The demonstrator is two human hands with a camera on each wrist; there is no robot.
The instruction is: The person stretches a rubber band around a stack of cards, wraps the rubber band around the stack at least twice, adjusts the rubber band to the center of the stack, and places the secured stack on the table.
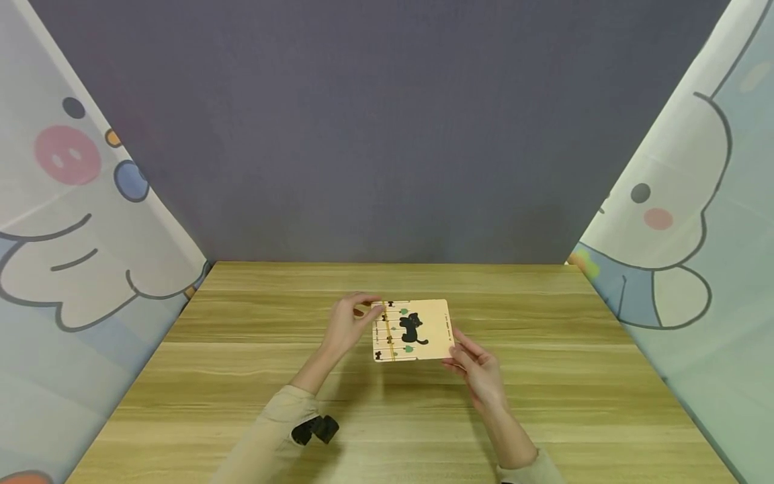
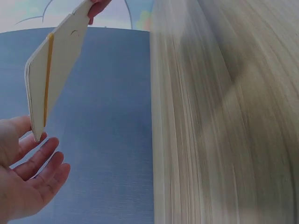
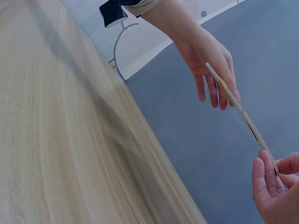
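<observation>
A thin cream notebook [image 1: 432,329] hangs above the table, its cover printed with a black cat and small green leaves. A yellow elastic band [image 1: 390,331] runs across it near its left edge; the left wrist view shows the band [image 2: 48,79] crossing the plain underside too. My left hand [image 1: 346,326] pinches the notebook's far left corner by the band, with thumb and forefinger, other fingers spread beneath. At the near right corner my right hand [image 1: 480,376] grips it, thumb on top and fingers underneath. In the right wrist view the notebook [image 3: 250,123] appears edge-on, tilted.
Below lies a wood-grain table [image 1: 242,396]. A dark grey panel [image 1: 387,134] stands at its back, and cartoon-printed curtains [image 1: 713,148] hang at both sides. A black strap [image 1: 314,429] sits on the left sleeve.
</observation>
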